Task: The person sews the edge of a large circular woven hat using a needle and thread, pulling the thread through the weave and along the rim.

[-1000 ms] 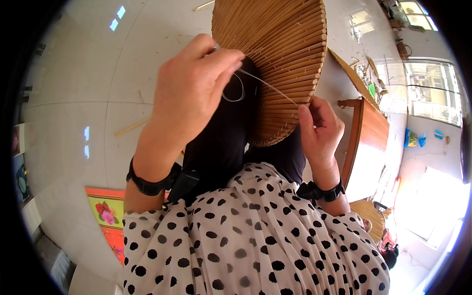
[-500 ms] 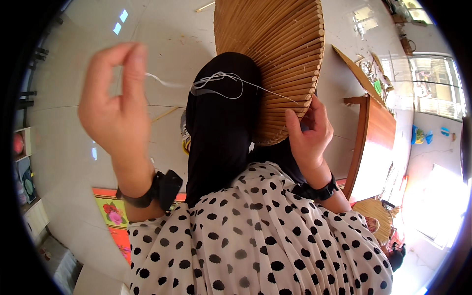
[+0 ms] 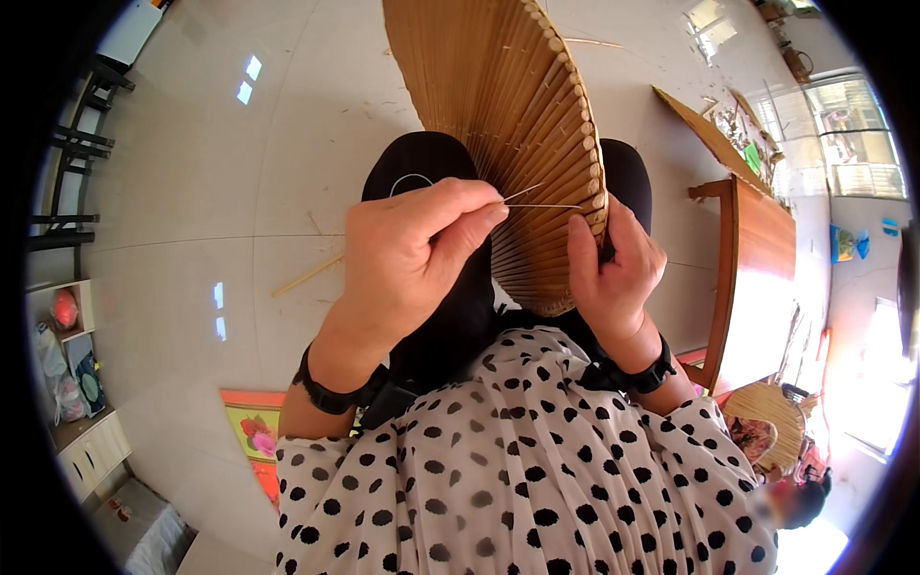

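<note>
A large brown disc of plant stalks (image 3: 460, 86), laid side by side with stitches across them, stands tilted against my knees. Round cut stalk ends line its right edge. My right hand (image 3: 618, 268) is closed on that edge, thumb on the near face and fingers behind. My left hand (image 3: 407, 249) pinches a thin needle (image 3: 524, 192) between thumb and forefinger, just left of the edge. White thread (image 3: 546, 205) runs from beside these fingertips to the disc near my right thumb. A loop of thread shows on my black-trousered left knee, partly hidden by the left hand.
A brown wooden table (image 3: 724, 278) stands at the right, with a leaning woven panel (image 3: 704, 134) beyond it. A loose stalk (image 3: 307, 275) lies on the tiled floor at the left. Shelves (image 3: 81, 393) and black stools (image 3: 81, 144) are at the far left.
My left hand has come from the far left, in the air, to the disc's face by my right hand. The disc has turned more edge-on; the right hand keeps its grip.
</note>
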`<state>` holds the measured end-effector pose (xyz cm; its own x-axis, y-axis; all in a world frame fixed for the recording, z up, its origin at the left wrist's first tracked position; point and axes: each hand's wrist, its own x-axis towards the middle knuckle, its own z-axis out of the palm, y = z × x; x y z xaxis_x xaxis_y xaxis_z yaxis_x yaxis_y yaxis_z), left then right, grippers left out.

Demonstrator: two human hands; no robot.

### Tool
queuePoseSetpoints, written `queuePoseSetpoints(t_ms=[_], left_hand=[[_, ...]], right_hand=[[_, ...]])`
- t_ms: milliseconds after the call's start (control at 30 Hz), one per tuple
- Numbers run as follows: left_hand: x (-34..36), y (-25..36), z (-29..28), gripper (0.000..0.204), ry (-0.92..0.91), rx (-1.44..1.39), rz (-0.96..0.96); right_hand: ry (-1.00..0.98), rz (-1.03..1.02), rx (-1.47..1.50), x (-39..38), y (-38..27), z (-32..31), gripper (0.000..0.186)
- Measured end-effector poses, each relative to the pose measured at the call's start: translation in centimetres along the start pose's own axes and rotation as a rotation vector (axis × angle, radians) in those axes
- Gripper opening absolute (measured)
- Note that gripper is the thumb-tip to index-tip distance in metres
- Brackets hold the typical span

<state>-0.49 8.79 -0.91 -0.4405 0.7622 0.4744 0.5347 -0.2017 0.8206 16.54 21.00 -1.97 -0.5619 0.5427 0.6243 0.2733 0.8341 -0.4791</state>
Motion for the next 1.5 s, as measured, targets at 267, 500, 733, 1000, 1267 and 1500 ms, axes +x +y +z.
queuePoseSetpoints(t_ms=[267,500,733,1000,1267,1500], left_hand=[[1.0,0.5,2.2,0.012,-0.063,0.095,-0.009],[2.5,-0.2,4.0,0.012,0.082,0.165,0.182],[3.0,0.3,5.1,0.016,0.06,0.181,0.203],[3.1,0.4,4.9,0.018,0.072,0.239,0.222],[2.9,0.2,4.7,0.019,0.074,0.266,0.227],[3.0,0.3,4.6,0.019,0.056,0.289,0.233]], right_hand=[[0.024,0.157,-0.028,1.1,0.6,0.0,0.026],[0.052,0.238,-0.026,1.2,1.2,0.0,0.026],[0.061,0.22,-0.02,0.9,1.5,0.2,0.027],[0.066,0.204,-0.003,0.9,1.5,0.4,0.028],[0.074,0.192,-0.014,0.8,1.4,0.6,0.028],[0.066,0.176,-0.028,0.9,1.3,0.5,0.028]])
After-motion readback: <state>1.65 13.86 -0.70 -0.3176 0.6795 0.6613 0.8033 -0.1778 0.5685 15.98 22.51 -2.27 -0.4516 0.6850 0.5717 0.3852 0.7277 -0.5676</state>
